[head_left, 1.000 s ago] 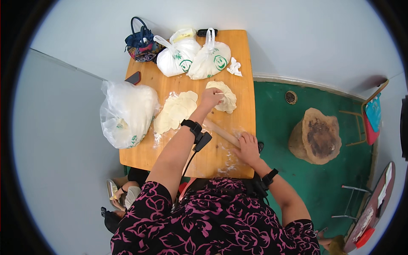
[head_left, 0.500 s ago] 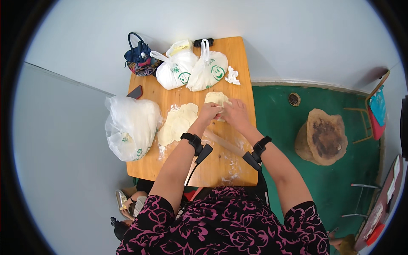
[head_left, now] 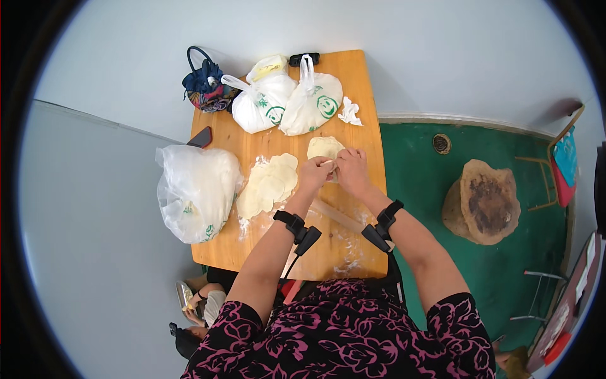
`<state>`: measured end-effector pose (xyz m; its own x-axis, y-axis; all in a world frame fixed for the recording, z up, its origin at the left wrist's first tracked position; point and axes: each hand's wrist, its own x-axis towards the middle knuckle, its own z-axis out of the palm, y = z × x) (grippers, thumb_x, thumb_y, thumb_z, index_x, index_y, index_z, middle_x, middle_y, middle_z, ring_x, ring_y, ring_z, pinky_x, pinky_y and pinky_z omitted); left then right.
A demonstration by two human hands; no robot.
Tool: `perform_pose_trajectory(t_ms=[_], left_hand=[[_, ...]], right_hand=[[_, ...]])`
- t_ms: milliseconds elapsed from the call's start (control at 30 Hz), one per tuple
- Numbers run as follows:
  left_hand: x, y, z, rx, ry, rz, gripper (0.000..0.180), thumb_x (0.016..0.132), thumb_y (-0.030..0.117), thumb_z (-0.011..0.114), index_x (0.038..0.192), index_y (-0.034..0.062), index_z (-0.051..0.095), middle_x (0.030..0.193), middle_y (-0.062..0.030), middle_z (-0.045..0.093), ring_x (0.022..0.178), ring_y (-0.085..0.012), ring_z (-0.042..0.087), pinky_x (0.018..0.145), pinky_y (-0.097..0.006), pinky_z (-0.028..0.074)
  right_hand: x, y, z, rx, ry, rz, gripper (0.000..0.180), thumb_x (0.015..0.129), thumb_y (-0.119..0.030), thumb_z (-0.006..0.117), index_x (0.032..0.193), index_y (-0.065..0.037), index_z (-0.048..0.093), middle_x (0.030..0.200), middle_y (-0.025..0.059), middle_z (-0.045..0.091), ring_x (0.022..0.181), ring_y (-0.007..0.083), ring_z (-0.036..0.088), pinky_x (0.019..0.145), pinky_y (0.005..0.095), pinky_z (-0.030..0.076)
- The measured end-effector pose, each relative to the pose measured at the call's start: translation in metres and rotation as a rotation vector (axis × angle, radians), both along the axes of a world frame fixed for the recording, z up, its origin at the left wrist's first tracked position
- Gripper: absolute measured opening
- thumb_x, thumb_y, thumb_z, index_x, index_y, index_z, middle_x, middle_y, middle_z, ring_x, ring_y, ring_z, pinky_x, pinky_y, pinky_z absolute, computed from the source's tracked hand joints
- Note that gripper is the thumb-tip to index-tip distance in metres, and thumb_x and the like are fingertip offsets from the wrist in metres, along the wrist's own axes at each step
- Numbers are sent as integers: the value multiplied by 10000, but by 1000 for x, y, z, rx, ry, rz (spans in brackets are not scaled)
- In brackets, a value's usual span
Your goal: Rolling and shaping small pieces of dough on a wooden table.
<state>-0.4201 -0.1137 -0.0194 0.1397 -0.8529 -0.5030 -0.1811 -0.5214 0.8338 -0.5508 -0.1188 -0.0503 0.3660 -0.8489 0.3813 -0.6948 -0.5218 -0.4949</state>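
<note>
Left hand (head_left: 314,174) pinches dough (head_left: 324,146) at its near edge; right hand (head_left: 352,169) curled beside it, grip hidden. Dough on bench (head_left: 353,72), right of flat rounds (head_left: 270,184). Pinch lightly, peel evenly; thin dough could tear.

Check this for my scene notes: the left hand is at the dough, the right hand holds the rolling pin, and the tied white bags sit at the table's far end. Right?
Not quite: in the head view, the right hand is beside the left hand at the dough; the rolling pin lies on the table. The rest stands.
</note>
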Motion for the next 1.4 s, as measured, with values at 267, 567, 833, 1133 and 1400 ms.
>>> perform_pose_trajectory(t_ms=[267,567,833,1133,1400], left_hand=[[21,10,-11,-12,49,-56,187,798,111,592,961,18,584,783,-31,592,683,-96,563,583,-217,470],[23,6,-14,-84,-35,-100,471,777,205,614,1170,7,446,923,-112,603,794,-154,600,627,-237,473],[41,-10,-41,-156,-113,-275,205,823,138,579,973,-2,575,753,-37,587,631,-89,539,502,-208,425],[36,-15,-40,-112,10,-148,36,831,64,520,859,43,514,690,-19,535,570,-74,487,490,-191,394],[36,-14,-12,-40,40,-417,72,828,106,529,835,50,485,683,-15,519,550,-66,476,461,-187,386]], right_hand=[[-4,1,-10,116,-207,161,149,696,-180,608,821,-114,651,945,29,540,959,216,467,828,388,326],[10,-28,-17,-73,-216,278,191,596,-296,642,525,-130,582,556,78,526,586,266,511,545,393,400],[14,-17,-23,88,-174,33,150,601,-259,610,562,-115,594,680,65,548,725,256,509,627,383,388],[15,-3,-17,148,-182,-12,158,646,-243,587,610,-93,620,767,48,543,827,219,466,699,361,357],[13,-11,-21,263,-207,80,186,622,-249,605,626,-64,630,749,68,542,835,238,465,691,370,359]])
